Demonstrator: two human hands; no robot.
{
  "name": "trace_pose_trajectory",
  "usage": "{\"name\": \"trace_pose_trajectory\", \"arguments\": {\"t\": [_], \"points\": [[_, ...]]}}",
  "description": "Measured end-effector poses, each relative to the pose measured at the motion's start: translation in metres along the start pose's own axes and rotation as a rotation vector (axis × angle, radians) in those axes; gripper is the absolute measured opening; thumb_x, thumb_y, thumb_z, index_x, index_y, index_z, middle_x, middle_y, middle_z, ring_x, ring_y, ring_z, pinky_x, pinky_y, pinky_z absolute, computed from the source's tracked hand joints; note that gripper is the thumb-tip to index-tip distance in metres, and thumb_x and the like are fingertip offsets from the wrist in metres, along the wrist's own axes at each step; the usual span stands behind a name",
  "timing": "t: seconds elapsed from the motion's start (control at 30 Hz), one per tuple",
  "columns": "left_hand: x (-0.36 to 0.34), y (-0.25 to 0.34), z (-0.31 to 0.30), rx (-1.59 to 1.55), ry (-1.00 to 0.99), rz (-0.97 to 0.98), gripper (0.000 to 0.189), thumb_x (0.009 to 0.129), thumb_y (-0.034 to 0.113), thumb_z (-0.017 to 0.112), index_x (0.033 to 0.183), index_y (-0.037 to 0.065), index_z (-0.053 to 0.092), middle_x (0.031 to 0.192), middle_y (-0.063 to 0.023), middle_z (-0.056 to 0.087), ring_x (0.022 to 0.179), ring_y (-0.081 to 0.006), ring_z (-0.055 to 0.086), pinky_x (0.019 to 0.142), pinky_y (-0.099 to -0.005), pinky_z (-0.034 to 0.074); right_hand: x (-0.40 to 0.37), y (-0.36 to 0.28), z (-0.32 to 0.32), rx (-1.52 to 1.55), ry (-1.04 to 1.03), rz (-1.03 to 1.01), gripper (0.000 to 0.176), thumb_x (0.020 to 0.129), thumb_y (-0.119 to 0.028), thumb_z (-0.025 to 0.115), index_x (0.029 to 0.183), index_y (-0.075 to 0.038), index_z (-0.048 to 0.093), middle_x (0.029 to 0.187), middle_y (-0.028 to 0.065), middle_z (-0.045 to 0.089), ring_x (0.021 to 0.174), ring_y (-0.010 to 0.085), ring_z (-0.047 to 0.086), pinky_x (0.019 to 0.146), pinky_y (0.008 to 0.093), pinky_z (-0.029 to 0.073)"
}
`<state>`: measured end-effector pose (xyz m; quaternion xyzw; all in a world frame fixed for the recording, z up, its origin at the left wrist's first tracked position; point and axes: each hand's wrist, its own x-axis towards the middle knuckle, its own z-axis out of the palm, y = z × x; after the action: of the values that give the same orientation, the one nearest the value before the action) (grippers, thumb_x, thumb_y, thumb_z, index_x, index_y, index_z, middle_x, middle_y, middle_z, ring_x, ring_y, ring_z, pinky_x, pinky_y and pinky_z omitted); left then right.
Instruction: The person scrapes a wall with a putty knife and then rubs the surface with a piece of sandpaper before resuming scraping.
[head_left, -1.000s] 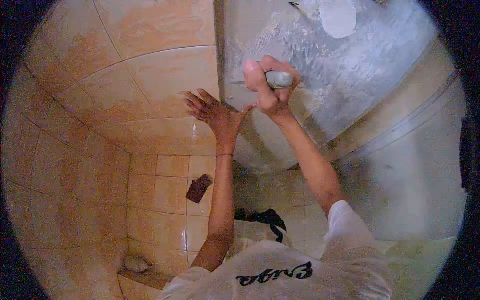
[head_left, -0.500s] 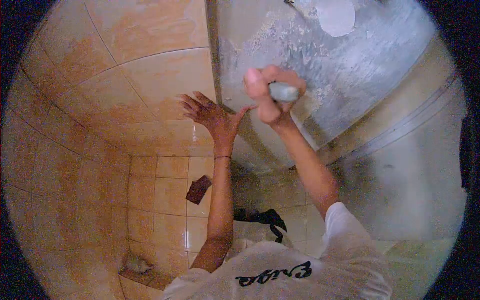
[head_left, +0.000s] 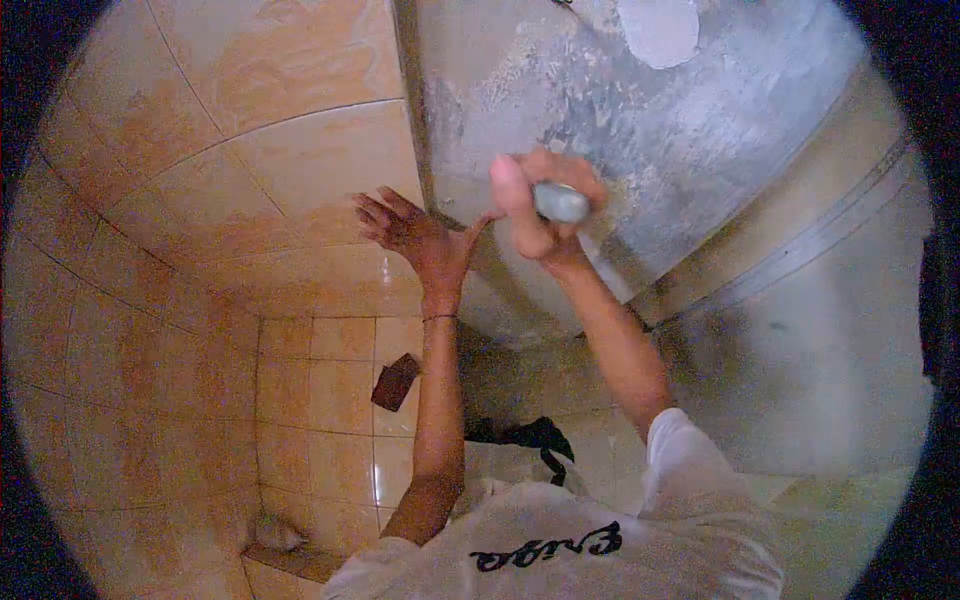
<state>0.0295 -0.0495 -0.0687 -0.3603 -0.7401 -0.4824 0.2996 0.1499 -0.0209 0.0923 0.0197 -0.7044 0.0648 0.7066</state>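
Observation:
My right hand (head_left: 535, 215) is closed around a grey tool handle (head_left: 560, 202) and holds it against a grey, patchy plastered wall (head_left: 640, 110). The tool's working end is hidden by my fingers. My left hand (head_left: 415, 235) lies flat with fingers spread on the orange tiled wall (head_left: 280, 170), right beside the edge where the tiles meet the grey surface. The two hands are close, thumb of the left nearly touching the right wrist.
A dark brown rectangular piece (head_left: 396, 381) lies on the tiled floor (head_left: 320, 420) below. A black object (head_left: 530, 437) sits near my feet. A pale strip or frame (head_left: 800, 240) runs diagonally along the grey wall at right.
My right hand with the tool has slid downward along the grey wall. The left hand stays pressed on the tiles, shifted slightly left in view.

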Motion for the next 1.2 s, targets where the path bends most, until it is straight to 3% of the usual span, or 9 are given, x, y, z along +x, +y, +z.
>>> {"name": "trace_pose_trajectory", "arguments": {"t": [0.2, 0.43, 0.47, 0.77, 0.8, 1.03, 1.1, 1.13, 1.2], "points": [[-0.003, -0.004, 0.000, -0.013, 0.011, 0.034, 0.163, 0.056, 0.087, 0.076, 0.162, 0.004, -0.015, 0.166, -0.0328, -0.018, 0.153, -0.0520, -0.017, 0.119, -0.0681, -0.009, -0.016, -0.001, 0.007, 0.180, -0.044, 0.435, 0.026, 0.082, 0.000, 0.073, 0.065, -0.010, 0.056, 0.062, 0.0046, 0.066, 0.050, 0.0164, 0.064, 0.049, 0.0327, 0.050], [0.001, -0.011, 0.005, 0.035, -0.038, -0.016, 0.156, 0.062, 0.087, 0.074, 0.163, 0.005, -0.012, 0.167, -0.0315, -0.016, 0.153, -0.0537, -0.015, 0.120, -0.0679, -0.009, -0.020, -0.014, 0.008, 0.317, 0.000, 0.047, 0.016, 0.085, -0.004, 0.070, 0.070, -0.008, 0.063, 0.065, 0.0035, 0.067, 0.060, 0.0173, 0.068, 0.057, 0.0333, 0.054], [-0.001, -0.011, 0.004, 0.034, -0.040, -0.014, 0.156, 0.062, 0.087, 0.074, 0.163, 0.005, -0.012, 0.167, -0.0315, -0.016, 0.153, -0.0537, -0.015, 0.120, -0.0679, -0.009, -0.022, -0.009, 0.000, 0.055, -0.263, 0.012, 0.014, 0.080, -0.002, 0.072, 0.070, -0.008, 0.064, 0.068, 0.0052, 0.070, 0.063, 0.0205, 0.072, 0.061, 0.0336, 0.057], [-0.002, -0.010, 0.008, -0.034, 0.034, 0.006, 0.159, 0.058, 0.085, 0.077, 0.164, 0.009, -0.013, 0.167, -0.0310, -0.014, 0.153, -0.0542, -0.012, 0.119, -0.0692, -0.008, 0.000, 0.002, 0.021, 0.016, -0.005, 0.094, 0.026, 0.084, -0.006, 0.074, 0.066, -0.007, 0.057, 0.060, 0.0017, 0.061, 0.051, 0.0158, 0.061, 0.050, 0.0308, 0.049], [-0.003, -0.010, 0.007, -0.034, 0.029, 0.004, 0.161, 0.056, 0.085, 0.079, 0.164, 0.009, -0.014, 0.167, -0.0315, -0.014, 0.153, -0.0546, -0.014, 0.119, -0.0696, -0.008, 0.002, 0.000, 0.017, 0.329, -0.107, 0.427, 0.024, 0.083, -0.005, 0.075, 0.066, -0.007, 0.057, 0.061, 0.0025, 0.063, 0.052, 0.0137, 0.062, 0.050, 0.0305, 0.049], [0.000, -0.007, 0.004, 0.031, -0.063, -0.061, 0.164, 0.055, 0.083, 0.081, 0.163, 0.007, -0.016, 0.166, -0.0328, -0.019, 0.152, -0.0546, -0.017, 0.119, -0.0697, -0.008, 0.006, -0.016, 0.004, 0.240, -0.023, 0.358, 0.026, 0.084, -0.008, 0.075, 0.064, -0.008, 0.058, 0.060, 0.0026, 0.062, 0.052, 0.0122, 0.061, 0.050, 0.0308, 0.048], [0.000, -0.008, 0.005, 0.004, -0.052, -0.056, 0.163, 0.056, 0.083, 0.081, 0.163, 0.007, -0.016, 0.166, -0.0327, -0.019, 0.152, -0.0545, -0.017, 0.119, -0.0696, -0.008, -0.003, 0.003, 0.009, -0.179, -0.149, 0.006, 0.024, 0.083, -0.007, 0.075, 0.065, -0.008, 0.059, 0.059, 0.0029, 0.061, 0.050, 0.0119, 0.060, 0.050, 0.0307, 0.048], [-0.002, -0.008, 0.006, -0.023, -0.042, -0.049, 0.162, 0.057, 0.082, 0.081, 0.163, 0.006, -0.015, 0.166, -0.0327, -0.018, 0.152, -0.0543, -0.017, 0.119, -0.0695, -0.008, -0.011, 0.000, 0.018, 0.261, 0.041, 0.395, 0.024, 0.082, -0.006, 0.076, 0.065, -0.009, 0.059, 0.058, 0.0030, 0.062, 0.048, 0.0132, 0.060, 0.050, 0.0308, 0.048], [0.000, -0.008, 0.004, -0.035, -0.007, -0.003, 0.161, 0.057, 0.081, 0.081, 0.163, 0.006, -0.015, 0.166, -0.0328, -0.018, 0.152, -0.0545, -0.016, 0.119, -0.0696, -0.008, -0.012, -0.003, 0.011, 0.259, -0.004, 0.310, 0.021, 0.085, -0.005, 0.074, 0.067, -0.007, 0.062, 0.058, 0.0037, 0.062, 0.048, 0.0141, 0.058, 0.049, 0.0304, 0.046]]}}
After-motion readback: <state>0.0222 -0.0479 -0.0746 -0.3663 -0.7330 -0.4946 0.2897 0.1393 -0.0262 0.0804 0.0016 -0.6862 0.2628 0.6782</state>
